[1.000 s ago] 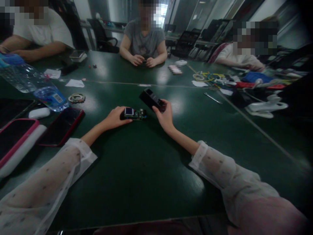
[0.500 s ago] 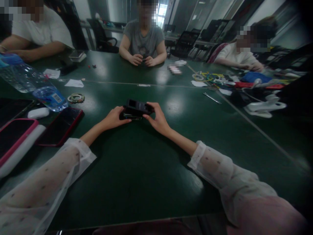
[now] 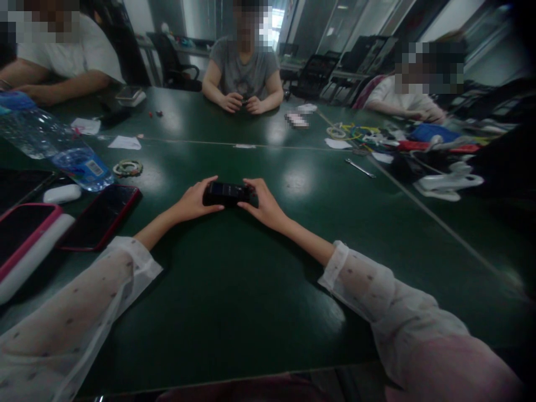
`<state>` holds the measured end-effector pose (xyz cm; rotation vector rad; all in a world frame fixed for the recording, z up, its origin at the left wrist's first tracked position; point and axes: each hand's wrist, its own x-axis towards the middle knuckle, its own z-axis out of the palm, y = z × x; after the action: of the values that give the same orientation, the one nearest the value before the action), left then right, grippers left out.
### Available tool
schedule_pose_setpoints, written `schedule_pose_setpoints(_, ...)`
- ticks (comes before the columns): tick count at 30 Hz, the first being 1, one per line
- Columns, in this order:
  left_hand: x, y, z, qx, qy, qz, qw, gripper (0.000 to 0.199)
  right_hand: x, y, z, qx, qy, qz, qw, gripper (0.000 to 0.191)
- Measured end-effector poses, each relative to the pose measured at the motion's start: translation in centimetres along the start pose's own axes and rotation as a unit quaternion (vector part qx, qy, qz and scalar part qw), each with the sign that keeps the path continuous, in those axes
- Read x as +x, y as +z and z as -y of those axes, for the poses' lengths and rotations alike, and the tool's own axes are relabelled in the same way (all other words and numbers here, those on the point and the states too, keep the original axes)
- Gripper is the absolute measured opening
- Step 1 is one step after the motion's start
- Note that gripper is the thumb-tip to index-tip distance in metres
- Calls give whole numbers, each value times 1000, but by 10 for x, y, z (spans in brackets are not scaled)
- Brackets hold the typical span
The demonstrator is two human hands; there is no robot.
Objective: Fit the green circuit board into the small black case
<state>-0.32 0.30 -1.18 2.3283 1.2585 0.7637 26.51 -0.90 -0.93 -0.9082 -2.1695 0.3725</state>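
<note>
Both my hands grip a small black handheld device (image 3: 228,192) with a dark screen and small buttons on its top face. My left hand (image 3: 196,200) closes on its left end, thumb along the near side and fingers behind. At the other end my right hand (image 3: 264,207) pinches it, thumb in front and fingers at the back. The device lies nearly level, on or just above the dark green table (image 3: 218,290). Its underside is hidden.
On the left are a phone with a red case (image 3: 100,218), a pink-edged phone (image 3: 29,234), a white earbud case (image 3: 62,194), a plastic bottle (image 3: 86,167) and bracelets (image 3: 128,167). A wrench (image 3: 360,168), a white clamp (image 3: 450,181) and cables (image 3: 349,132) lie right. Several people sit opposite.
The device was tilted, with a thin board-like piece showing below its black casing. Now it sits flatter and lower, and that piece is out of sight. Both hands still hold it.
</note>
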Motion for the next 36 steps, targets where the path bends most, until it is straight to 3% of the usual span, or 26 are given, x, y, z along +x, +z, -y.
schedule_pose_setpoints(23,0,-4,-4,12,1,15,1000,84,-2,2,-4,-12,14,38,999,63)
schedule_pose_setpoints(36,-1,-6,-6,5,5,22,1000,82,2,-4,-1,57,53,40,996,58)
